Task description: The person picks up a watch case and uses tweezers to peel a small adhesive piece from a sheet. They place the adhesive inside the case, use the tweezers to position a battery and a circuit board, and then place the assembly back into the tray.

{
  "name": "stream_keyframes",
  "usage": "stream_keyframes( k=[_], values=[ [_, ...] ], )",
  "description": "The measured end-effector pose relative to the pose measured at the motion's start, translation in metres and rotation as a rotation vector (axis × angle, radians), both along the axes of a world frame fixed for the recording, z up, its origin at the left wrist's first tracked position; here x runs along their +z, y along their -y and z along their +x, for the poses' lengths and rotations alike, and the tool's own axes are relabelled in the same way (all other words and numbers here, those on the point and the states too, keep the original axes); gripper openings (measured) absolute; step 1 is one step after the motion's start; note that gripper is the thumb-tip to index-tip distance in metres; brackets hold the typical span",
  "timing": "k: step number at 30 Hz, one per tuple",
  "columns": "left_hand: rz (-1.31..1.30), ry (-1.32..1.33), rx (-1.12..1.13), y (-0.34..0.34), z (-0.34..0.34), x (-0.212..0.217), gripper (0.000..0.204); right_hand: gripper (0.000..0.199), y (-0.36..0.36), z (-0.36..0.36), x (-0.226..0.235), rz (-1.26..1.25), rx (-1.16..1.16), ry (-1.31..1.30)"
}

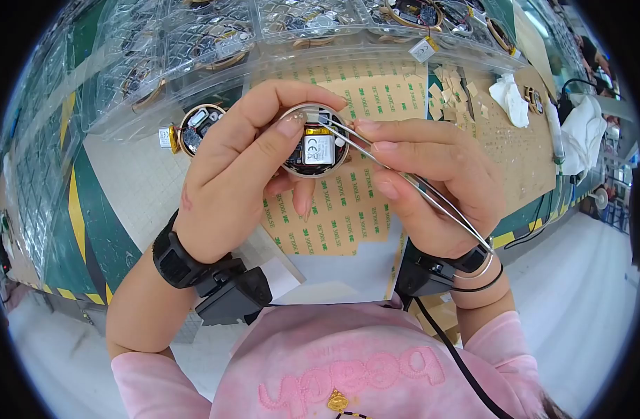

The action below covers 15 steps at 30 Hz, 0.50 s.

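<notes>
My left hand (240, 153) grips a round electronic device (318, 150), its thumb pressed on the inside near the top edge. Inside the round rim I see a silver battery with a yellow strip, and dark parts around it. My right hand (438, 174) is closed on a pair of metal tweezers (432, 192). Their tips touch or hover over the upper part of the device, beside my left thumb; I cannot tell whether they pinch anything. Below the device lies a tan adhesive sheet (334, 230) with green print.
Behind my hands a clear plastic tray (257, 59) holds several similar round devices. Another round device (200, 126) with a small battery lies left of my hand. Cut tan pieces (449, 91), a white cloth (508, 100) and a brown board (522, 150) are at right.
</notes>
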<state>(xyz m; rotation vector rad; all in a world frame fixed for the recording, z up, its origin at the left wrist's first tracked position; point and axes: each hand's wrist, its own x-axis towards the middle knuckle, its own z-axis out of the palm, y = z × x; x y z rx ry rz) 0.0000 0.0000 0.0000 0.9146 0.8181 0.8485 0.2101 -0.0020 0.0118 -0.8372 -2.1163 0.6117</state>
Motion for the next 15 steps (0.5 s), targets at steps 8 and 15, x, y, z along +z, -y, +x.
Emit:
stream_keyframes(
  k=[8,15],
  values=[
    [-0.017,0.042,0.015,0.002,-0.003,0.005,0.029,0.017,0.004,-0.004,0.005,0.031,0.013,0.001],
    [0.032,0.04,0.031,-0.004,-0.002,-0.007,0.028,0.017,-0.003,-0.005,-0.005,0.054,0.02,-0.014]
  ],
)
